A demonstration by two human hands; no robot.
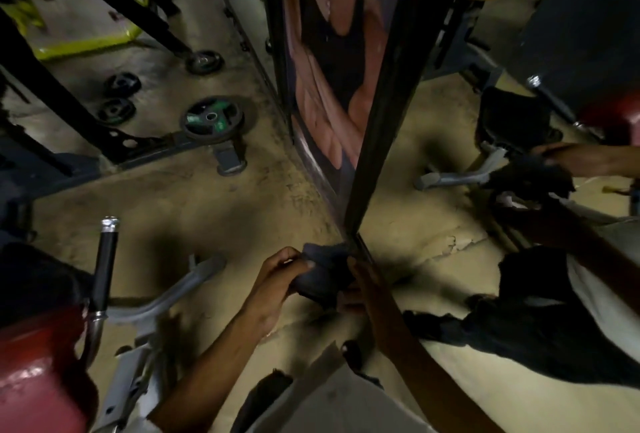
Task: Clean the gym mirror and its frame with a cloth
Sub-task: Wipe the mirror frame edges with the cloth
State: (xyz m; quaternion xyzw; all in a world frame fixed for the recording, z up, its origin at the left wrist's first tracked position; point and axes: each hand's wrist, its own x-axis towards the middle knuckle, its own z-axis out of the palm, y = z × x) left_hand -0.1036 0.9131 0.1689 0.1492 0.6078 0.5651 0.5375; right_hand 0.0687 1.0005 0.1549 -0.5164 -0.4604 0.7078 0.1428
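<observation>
Dark cloth (322, 280) between left hand (277, 282) (curled) and right hand (362, 289) — against frame (379, 121).

The cloth (322, 276) is dark grey, the frame (384, 103) black (floor (207, 211) mottled beige).

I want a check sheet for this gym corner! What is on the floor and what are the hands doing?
Surface: worn beige floor, scuffed and stained.
Job's things: dark cloth at the lower end of the dark mirror frame; the mirror to its right reflects hands and cloth.
Clutter: weight plates lying on the floor.
Hands: left hand grips the cloth; right hand touches it by the frame, grip unclear.
Cables: nothing seen.
Surroundings: red bench pad, poster, black rack.
</observation>
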